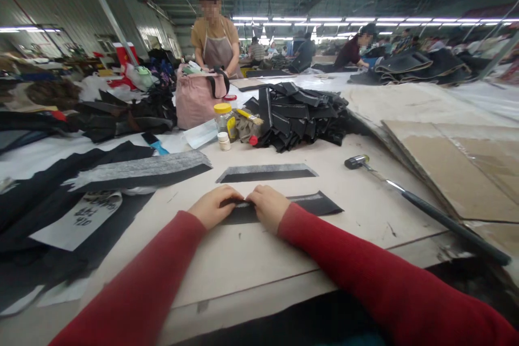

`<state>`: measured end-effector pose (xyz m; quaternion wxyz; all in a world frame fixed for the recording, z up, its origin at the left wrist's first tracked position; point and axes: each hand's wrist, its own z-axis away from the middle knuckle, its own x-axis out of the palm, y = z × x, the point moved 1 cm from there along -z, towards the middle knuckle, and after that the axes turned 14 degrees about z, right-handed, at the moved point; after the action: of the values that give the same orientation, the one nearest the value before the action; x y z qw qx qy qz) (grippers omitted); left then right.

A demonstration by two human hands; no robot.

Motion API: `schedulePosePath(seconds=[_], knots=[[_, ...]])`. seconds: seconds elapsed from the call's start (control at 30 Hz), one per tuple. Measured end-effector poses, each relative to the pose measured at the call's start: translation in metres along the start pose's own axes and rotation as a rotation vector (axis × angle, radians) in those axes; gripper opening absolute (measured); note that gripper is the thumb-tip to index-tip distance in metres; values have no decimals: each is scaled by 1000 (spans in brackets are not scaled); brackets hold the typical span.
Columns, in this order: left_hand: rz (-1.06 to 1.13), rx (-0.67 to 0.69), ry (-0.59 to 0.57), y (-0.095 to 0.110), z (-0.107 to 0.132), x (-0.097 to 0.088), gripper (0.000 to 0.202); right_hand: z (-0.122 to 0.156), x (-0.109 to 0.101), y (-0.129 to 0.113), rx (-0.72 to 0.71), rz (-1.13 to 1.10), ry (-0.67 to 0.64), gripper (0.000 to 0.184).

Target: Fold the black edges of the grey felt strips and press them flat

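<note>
My left hand (214, 204) and my right hand (268, 205) sit side by side on a black fabric strip (316, 204) lying on the worktable (251, 259). Both hands have their fingers curled down and pressed onto the strip's near edge, thumbs almost touching. The strip's right end sticks out past my right hand. A second black strip with a grey top band (267, 173) lies flat just beyond, untouched. Both my sleeves are red.
A hammer (409, 194) lies to the right beside cardboard sheets (458, 173). A heap of black strips (302, 113), a yellow-lidded jar (224, 118) and a pink bag (194, 98) stand further back. Black and grey fabric (133, 170) covers the left. A person in an apron (214, 38) works across the table.
</note>
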<state>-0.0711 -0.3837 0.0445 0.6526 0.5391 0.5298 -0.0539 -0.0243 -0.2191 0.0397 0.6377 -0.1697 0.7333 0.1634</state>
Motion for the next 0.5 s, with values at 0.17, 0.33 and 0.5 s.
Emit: schedulePosePath(seconds=[0.17, 0.33, 0.5], knots=[[-244, 55, -72, 14, 2, 1, 29, 1, -7, -14, -54, 157, -13, 25], [-313, -8, -97, 27, 6, -1, 20, 2, -10, -10, -31, 144, -50, 23], [-145, -77, 48, 16, 13, 2, 32, 17, -24, 14, -46, 101, -161, 29]])
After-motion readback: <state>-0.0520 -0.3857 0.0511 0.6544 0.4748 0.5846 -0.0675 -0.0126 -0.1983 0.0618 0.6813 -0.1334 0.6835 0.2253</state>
